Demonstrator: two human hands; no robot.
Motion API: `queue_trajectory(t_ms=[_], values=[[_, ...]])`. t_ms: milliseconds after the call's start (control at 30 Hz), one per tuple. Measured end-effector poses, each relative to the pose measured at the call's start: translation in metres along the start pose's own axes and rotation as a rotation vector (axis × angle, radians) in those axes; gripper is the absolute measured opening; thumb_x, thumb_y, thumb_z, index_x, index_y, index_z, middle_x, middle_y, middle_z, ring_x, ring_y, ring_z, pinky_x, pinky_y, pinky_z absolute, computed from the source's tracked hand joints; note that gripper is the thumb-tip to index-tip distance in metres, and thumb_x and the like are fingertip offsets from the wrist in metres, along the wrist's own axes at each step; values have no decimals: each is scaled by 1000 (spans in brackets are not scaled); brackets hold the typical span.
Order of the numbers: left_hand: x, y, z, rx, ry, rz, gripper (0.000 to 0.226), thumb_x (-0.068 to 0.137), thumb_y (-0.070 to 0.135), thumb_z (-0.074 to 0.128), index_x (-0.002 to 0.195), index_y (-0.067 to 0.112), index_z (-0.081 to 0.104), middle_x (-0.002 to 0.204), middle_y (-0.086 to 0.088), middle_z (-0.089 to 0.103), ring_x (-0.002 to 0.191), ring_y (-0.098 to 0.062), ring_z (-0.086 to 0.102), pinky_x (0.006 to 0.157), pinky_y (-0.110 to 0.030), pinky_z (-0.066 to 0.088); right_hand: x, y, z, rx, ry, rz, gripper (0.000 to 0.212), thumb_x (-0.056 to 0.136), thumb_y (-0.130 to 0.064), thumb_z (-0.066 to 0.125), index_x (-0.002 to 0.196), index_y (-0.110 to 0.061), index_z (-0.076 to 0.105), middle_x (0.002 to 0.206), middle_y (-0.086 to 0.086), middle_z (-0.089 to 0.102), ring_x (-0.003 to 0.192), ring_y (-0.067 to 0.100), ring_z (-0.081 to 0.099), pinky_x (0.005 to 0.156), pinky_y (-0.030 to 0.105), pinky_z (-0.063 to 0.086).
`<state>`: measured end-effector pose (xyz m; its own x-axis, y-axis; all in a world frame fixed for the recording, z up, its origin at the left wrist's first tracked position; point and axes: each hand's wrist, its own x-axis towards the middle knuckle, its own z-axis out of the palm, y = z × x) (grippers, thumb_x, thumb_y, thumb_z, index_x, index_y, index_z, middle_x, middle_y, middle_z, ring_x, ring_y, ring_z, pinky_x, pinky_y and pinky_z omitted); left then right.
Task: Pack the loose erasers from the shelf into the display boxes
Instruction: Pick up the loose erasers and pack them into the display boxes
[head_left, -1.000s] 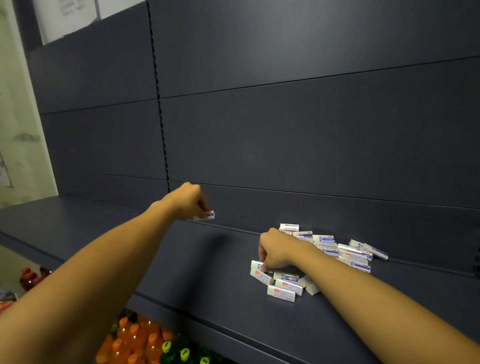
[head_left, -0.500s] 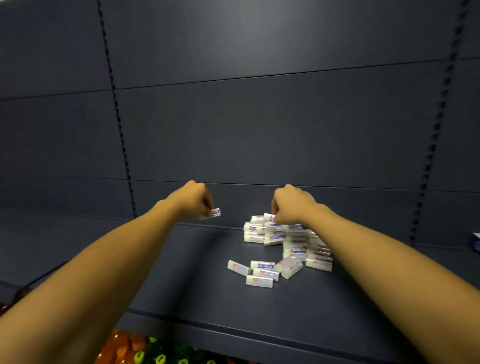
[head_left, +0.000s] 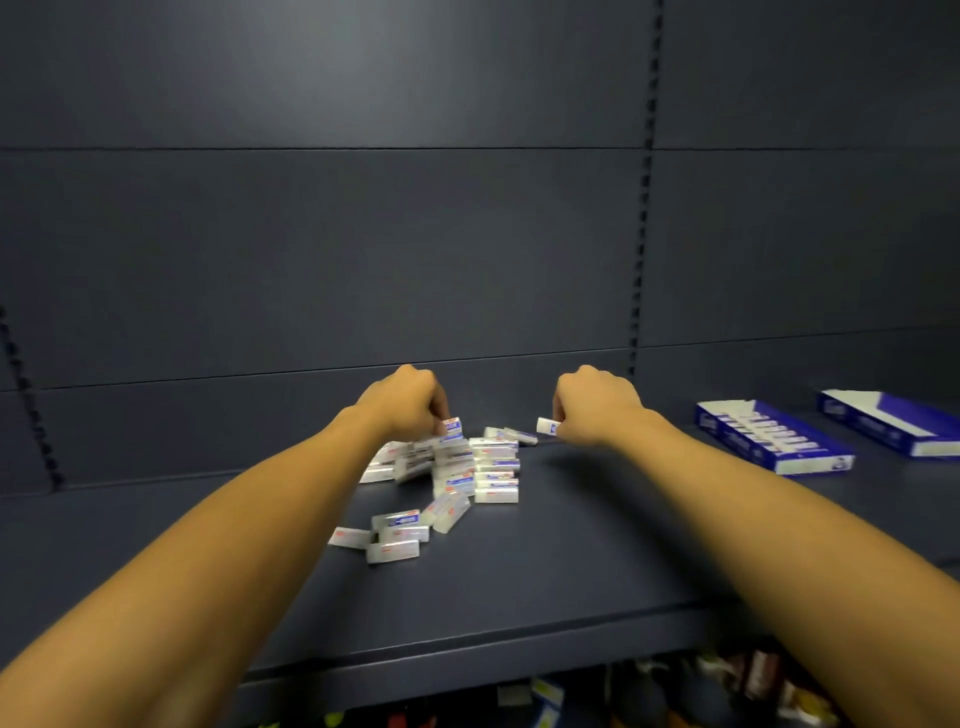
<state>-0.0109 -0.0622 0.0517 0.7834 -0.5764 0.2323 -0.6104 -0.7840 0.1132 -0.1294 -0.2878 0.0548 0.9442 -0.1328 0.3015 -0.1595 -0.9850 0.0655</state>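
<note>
Loose erasers (head_left: 397, 540) near shelf (head_left: 519, 587) edge — a forearm sweep could knock them off. Pile (head_left: 467, 465) mid-shelf. Left hand (head_left: 408, 402) and right hand (head_left: 595, 405) each pinch one eraser, fingers curled. Boxes (head_left: 769, 441) well right — long carry, drop risk.

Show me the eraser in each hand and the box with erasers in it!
Eraser in left hand (head_left: 453, 426), head view: on its blue label.
Eraser in right hand (head_left: 545, 426), head view: on its white end.
Display box with erasers (head_left: 748, 449), head view: on its blue front wall.
</note>
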Motion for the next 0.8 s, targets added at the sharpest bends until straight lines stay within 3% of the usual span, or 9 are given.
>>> queue_trajectory(t_ms=[100,333,567,800], values=[[9,31,5,-19,6,26,7,83,23,79,90,22,77,78,11,67,75,-12,66,78,-41,60,-16,29,-8,-29,-10,58,20,82,-23,67,102,-19,70,93,3,54,78,26,57,67,33,47],[16,109,12,-3,1,81,12,84,26,79,94,22,77,87,7,68,86,-17,66,78,-37,57,-55,93,-22,-25,-6,162,22,81,-24,65,103,-20,68,95,3,55,80,27,58,74,33,51],[17,193,28,-10,-21,77,13,84,28,78,96,23,77,93,4,72,85,-19,68,82,-42,60,-100,158,-23,35,-30,180,20,82,-25,65,99,-18,71,93,3,62,77,25,60,68,32,48],[14,277,49,15,-4,68,10,85,28,75,95,26,76,93,5,68,88,-19,66,81,-40,58,-146,221,-24,4,-52,177,22,86,-31,65,99,-14,64,94,5,54,80,28,55,74,34,49]])
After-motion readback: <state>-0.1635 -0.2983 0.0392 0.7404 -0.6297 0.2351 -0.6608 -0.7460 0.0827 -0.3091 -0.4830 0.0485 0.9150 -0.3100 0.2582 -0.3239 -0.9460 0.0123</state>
